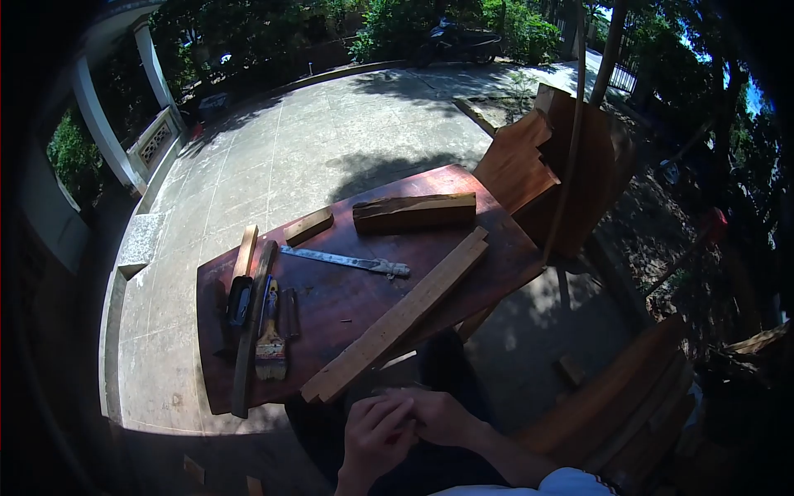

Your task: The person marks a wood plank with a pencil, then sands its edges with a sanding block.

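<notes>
Long wood (397, 317) lies near, maybe for reach; our left hand (374, 434) and right hand (442, 417) touch, curled; any pinch, we can't tell.

Right fingers (416, 395) partly hidden, left forearm (351, 478) cut off

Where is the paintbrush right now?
Left of centre in the head view, the paintbrush lies on the reddish-brown tabletop, just right of the long dark wooden strip.
</notes>
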`<state>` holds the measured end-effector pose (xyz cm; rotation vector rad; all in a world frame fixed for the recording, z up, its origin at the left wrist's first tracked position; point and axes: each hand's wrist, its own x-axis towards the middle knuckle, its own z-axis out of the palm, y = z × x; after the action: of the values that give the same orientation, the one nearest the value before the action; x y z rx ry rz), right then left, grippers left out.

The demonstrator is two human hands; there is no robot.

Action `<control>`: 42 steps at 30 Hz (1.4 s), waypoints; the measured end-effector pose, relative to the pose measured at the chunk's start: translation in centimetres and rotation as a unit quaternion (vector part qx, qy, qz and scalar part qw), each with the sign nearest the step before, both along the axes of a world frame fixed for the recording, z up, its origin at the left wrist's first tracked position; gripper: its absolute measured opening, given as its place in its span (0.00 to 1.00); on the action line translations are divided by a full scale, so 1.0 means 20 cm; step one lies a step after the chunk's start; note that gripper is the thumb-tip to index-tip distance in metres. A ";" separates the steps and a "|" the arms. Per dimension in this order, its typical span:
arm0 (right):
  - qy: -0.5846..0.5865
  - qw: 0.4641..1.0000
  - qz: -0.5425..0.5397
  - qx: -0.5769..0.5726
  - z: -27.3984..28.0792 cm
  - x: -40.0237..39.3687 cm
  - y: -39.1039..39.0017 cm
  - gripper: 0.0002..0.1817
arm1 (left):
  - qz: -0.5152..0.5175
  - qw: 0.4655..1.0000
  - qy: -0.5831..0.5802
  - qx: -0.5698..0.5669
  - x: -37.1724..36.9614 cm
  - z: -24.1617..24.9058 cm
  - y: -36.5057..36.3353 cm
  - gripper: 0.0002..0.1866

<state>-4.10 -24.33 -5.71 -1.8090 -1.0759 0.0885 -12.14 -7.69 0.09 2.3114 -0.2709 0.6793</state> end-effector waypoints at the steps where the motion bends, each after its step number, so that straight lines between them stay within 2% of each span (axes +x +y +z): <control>1: 0.004 1.000 0.004 -0.009 0.00 0.00 0.00 0.32 | -0.002 1.000 -0.001 0.002 -0.01 0.01 0.01 0.24; 4: 0.050 0.998 -0.019 -0.035 0.02 -0.02 -0.03 0.29 | -0.002 1.000 0.028 -0.010 -0.03 -0.02 0.03 0.22; 13: -0.007 1.000 0.015 -0.013 -0.01 0.01 -0.03 0.35 | 0.007 0.999 0.047 0.015 -0.03 -0.02 0.04 0.18; 16: 0.035 0.999 0.013 -0.025 0.03 -0.01 -0.03 0.29 | -0.004 0.999 0.049 0.015 -0.03 -0.04 0.05 0.17; 23: 0.059 0.998 0.000 -0.028 0.02 -0.01 -0.03 0.28 | -0.051 0.996 0.047 0.049 -0.01 -0.03 0.06 0.14; 25: 0.089 0.996 0.001 -0.017 0.03 -0.01 -0.03 0.27 | -0.068 0.997 0.035 0.013 0.00 -0.03 0.05 0.15; 28: 0.089 0.995 0.032 0.024 -0.08 0.00 -0.02 0.34 | -0.086 0.996 0.022 -0.016 0.00 -0.03 0.05 0.17; 31: 0.202 0.974 0.106 -0.011 -0.14 0.00 -0.03 0.28 | -0.098 0.995 0.014 -0.018 0.02 -0.02 0.05 0.15; 34: 0.306 0.940 0.153 0.003 -0.19 -0.01 -0.02 0.18 | -0.108 0.994 -0.008 -0.009 0.04 -0.02 0.06 0.13; 37: 0.396 0.906 0.145 0.029 -0.16 -0.04 0.00 0.11 | -0.086 0.996 0.007 0.011 0.06 0.00 0.10 0.12; 40: 0.410 0.896 0.162 -0.050 -0.15 -0.03 -0.02 0.12 | -0.059 0.997 0.036 0.046 0.06 0.02 0.17 0.17; 42: 0.409 0.893 0.180 -0.051 -0.13 -0.05 -0.02 0.14 | -0.053 0.996 0.053 0.052 0.07 0.03 0.21 0.19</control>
<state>-5.01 -24.67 -8.35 -1.3976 -0.7638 1.0509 -10.82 -3.47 0.77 2.4040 -0.3850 0.4998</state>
